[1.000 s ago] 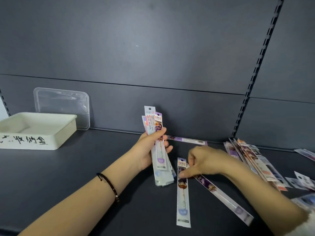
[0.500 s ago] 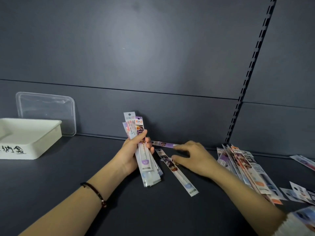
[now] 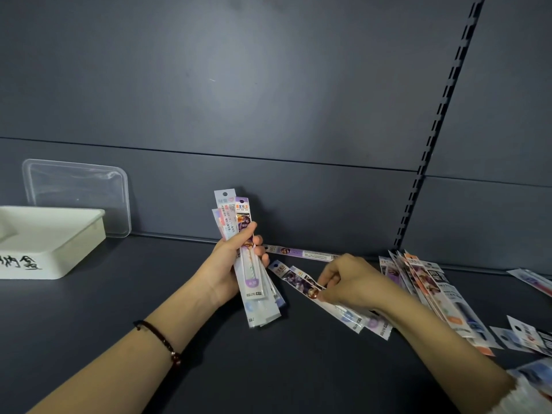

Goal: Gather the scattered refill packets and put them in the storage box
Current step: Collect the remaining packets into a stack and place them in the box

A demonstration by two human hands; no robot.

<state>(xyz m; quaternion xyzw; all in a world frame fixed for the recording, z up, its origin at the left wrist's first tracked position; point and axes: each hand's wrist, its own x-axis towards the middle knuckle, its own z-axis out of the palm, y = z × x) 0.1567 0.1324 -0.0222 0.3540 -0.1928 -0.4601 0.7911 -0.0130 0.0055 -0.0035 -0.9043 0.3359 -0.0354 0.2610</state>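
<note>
White storage box [image 3: 59, 255], black handwritten characters on its side. Bundle [image 3: 255, 289] in left hand [image 3: 230, 264]: white, purple, pink. Packet [image 3: 300, 283] in right hand [image 3: 355, 282]: white, purple picture print. Bracelet [image 3: 162, 339] dark red-brown beads, shelf [image 3: 104, 324] dark grey.

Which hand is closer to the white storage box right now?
Left. The left hand, gripping a bunch of packets, is right of the storage box with bare shelf between them. The right hand, pinching loose packets, sits even farther right.
</note>
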